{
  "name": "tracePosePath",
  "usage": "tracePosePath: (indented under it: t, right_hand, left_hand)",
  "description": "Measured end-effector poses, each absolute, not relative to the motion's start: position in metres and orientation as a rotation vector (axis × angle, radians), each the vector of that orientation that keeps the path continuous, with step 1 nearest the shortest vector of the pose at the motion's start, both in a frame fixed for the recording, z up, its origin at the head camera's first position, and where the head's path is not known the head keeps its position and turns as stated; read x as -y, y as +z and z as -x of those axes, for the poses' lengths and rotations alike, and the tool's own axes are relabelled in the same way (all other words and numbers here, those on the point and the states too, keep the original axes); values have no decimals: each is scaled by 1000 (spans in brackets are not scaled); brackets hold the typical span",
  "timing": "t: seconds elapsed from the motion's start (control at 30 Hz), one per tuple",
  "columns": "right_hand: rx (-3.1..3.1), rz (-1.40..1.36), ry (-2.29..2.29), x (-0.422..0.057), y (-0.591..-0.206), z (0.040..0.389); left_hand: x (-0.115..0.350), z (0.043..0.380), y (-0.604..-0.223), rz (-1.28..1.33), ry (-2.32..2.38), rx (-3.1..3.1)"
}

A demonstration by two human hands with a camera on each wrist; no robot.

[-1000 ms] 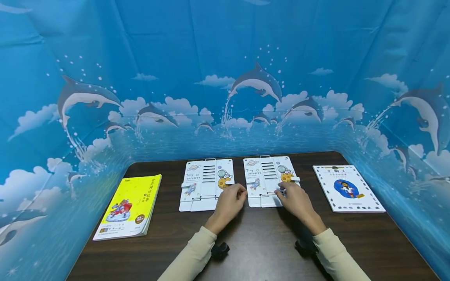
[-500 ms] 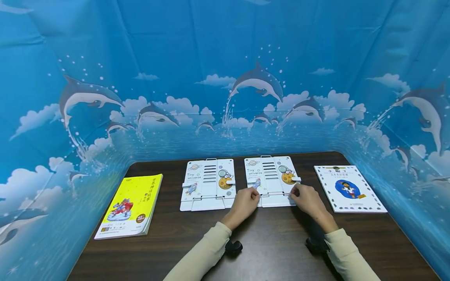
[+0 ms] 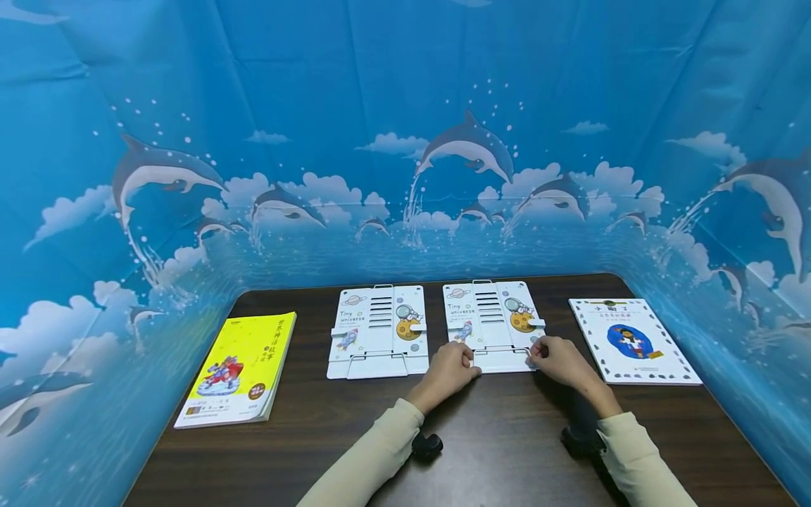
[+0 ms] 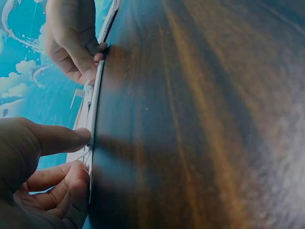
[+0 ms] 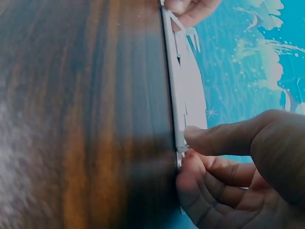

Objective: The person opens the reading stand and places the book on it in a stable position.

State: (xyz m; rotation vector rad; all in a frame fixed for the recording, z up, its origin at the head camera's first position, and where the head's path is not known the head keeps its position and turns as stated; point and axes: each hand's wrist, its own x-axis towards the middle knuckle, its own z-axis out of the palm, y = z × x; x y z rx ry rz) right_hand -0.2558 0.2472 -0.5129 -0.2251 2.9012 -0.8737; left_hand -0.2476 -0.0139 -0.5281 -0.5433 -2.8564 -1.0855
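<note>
Two white folded book stands with "Tiny universe" print lie on the table. At the front left corner of the right book stand, my left hand pinches the edge between thumb and fingers. My right hand grips the opposite front corner the same way. In the left wrist view, the left thumb touches the stand's thin edge, with a wire clip beside the fingers. The right thumb presses that edge in the right wrist view. The other book stand lies untouched to the left.
A thick yellow book lies at the left of the dark wooden table. At the right is a thin white book with a blue oval picture. A blue dolphin-print curtain surrounds the back and sides.
My left hand has moved right, from between the stands to the right stand's front left corner. The right hand has slid from that stand's face to its front right corner.
</note>
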Motion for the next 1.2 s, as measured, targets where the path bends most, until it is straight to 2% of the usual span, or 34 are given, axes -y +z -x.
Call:
tracePosePath:
  t: [0.47,0.9,1.2]
  right_hand:
    - [-2702,225,-1008,-256,-508,255]
    - [-2816,118,-972,-246,-511,253]
    - [-2874,159,-942,-245,-514,250]
  left_hand:
    - [14,249,-533,477,-1189,2871]
    - [13,248,-530,413,-1250,2803]
    - [13,247,-533,416,-1245,2757]
